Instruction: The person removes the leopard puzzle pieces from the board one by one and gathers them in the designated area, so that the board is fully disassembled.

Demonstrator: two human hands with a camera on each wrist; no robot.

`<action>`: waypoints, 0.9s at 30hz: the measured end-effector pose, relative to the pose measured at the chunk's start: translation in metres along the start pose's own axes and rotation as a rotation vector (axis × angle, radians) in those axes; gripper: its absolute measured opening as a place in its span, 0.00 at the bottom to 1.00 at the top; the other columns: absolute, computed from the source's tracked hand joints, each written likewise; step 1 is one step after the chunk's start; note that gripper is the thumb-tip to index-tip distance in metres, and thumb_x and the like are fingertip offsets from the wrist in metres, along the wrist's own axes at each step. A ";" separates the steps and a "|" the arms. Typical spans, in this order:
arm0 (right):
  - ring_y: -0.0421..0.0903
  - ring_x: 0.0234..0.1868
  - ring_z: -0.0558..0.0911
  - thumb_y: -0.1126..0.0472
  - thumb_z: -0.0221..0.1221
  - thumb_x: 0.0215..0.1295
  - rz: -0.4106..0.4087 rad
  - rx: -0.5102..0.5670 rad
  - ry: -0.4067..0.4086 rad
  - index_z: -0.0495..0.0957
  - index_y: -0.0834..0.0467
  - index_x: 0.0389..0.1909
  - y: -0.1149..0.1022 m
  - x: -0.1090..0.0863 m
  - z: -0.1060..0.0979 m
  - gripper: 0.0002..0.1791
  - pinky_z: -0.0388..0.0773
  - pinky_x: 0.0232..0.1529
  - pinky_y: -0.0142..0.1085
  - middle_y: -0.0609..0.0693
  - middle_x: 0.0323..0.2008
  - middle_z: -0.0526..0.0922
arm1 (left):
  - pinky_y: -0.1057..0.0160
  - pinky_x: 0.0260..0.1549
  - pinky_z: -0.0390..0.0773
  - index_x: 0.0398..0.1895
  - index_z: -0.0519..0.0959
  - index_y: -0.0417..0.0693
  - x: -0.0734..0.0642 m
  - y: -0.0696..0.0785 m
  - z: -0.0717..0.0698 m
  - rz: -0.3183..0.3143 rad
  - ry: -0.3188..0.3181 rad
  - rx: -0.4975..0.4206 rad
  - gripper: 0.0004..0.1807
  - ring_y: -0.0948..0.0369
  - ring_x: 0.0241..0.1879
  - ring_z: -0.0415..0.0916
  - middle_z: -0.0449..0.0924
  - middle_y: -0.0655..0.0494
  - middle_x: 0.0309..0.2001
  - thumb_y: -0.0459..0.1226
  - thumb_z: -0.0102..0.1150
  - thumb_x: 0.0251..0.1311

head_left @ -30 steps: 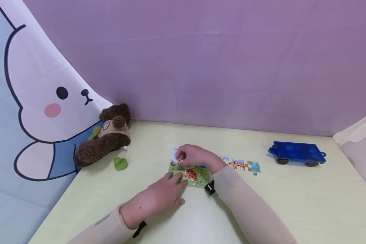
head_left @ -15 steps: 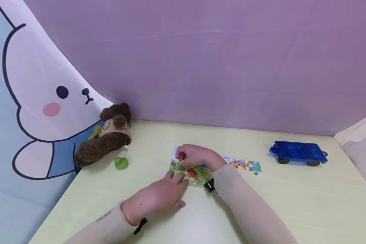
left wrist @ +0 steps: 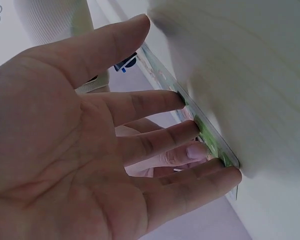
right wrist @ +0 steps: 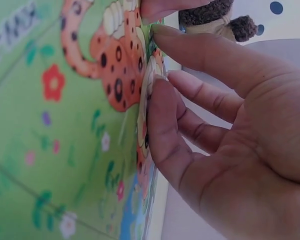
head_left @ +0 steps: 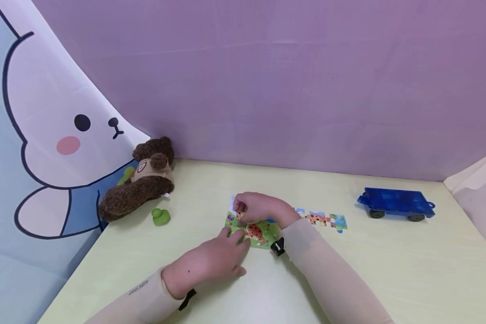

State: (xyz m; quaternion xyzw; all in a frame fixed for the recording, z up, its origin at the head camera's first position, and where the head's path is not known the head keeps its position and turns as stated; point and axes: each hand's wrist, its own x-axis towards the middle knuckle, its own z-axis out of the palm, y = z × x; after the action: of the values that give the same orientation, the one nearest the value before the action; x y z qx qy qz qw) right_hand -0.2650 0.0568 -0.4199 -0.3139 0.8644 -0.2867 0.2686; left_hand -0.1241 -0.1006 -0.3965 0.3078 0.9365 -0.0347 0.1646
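A jigsaw puzzle with a green meadow and a spotted leopard lies on the table. My left hand is stretched toward its near left edge; in the left wrist view the fingertips press along the green puzzle edge, the thumb held apart. Over the upper left of the picture, my right hand bends down from the right. Seen from the right wrist, its thumb and forefinger pinch a thin puzzle piece right at the picture's surface. The hand hides part of the puzzle behind it.
Right of the puzzle lie several loose pieces in a row, among them a spotted piece and a blue-green piece. A blue toy wagon stands at the back right. At left are a brown teddy bear and a green toy duck.
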 end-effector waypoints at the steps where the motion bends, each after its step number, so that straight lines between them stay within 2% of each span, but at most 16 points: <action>1: 0.45 0.43 0.78 0.64 0.70 0.67 0.000 0.004 -0.001 0.82 0.55 0.47 0.000 -0.001 0.000 0.10 0.81 0.45 0.36 0.49 0.46 0.81 | 0.54 0.54 0.91 0.79 0.69 0.45 0.000 0.000 0.000 0.000 -0.002 -0.001 0.41 0.40 0.72 0.68 0.65 0.45 0.78 0.56 0.66 0.70; 4: 0.46 0.42 0.77 0.65 0.69 0.67 -0.005 0.019 0.000 0.81 0.55 0.46 -0.001 -0.002 -0.001 0.10 0.81 0.44 0.36 0.50 0.45 0.81 | 0.55 0.52 0.92 0.79 0.69 0.45 0.000 0.000 0.000 0.000 0.000 0.003 0.41 0.39 0.72 0.68 0.65 0.45 0.78 0.57 0.66 0.70; 11: 0.47 0.47 0.78 0.65 0.69 0.68 -0.008 0.031 0.014 0.81 0.55 0.56 0.000 -0.001 0.000 0.16 0.83 0.53 0.40 0.51 0.49 0.82 | 0.54 0.54 0.91 0.78 0.70 0.45 0.001 0.000 0.000 0.007 0.007 0.014 0.41 0.41 0.70 0.70 0.68 0.45 0.75 0.57 0.67 0.69; 20: 0.47 0.45 0.77 0.66 0.67 0.71 -0.064 0.057 0.047 0.79 0.54 0.54 0.004 -0.003 0.002 0.14 0.80 0.47 0.37 0.50 0.45 0.80 | 0.50 0.64 0.87 0.79 0.70 0.47 0.002 -0.004 -0.005 0.031 -0.028 0.039 0.42 0.39 0.72 0.69 0.68 0.45 0.76 0.59 0.65 0.69; 27: 0.46 0.46 0.79 0.67 0.66 0.71 -0.101 0.033 0.095 0.80 0.55 0.53 0.004 -0.006 0.006 0.13 0.83 0.48 0.37 0.53 0.47 0.81 | 0.52 0.61 0.88 0.77 0.71 0.48 0.003 -0.005 -0.006 0.040 -0.026 0.044 0.41 0.40 0.71 0.70 0.69 0.46 0.75 0.59 0.67 0.68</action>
State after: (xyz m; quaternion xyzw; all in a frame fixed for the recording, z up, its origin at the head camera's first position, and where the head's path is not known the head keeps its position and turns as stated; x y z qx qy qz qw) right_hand -0.2589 0.0613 -0.4249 -0.3387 0.8543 -0.3290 0.2175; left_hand -0.1314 -0.1017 -0.3919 0.3295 0.9269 -0.0558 0.1708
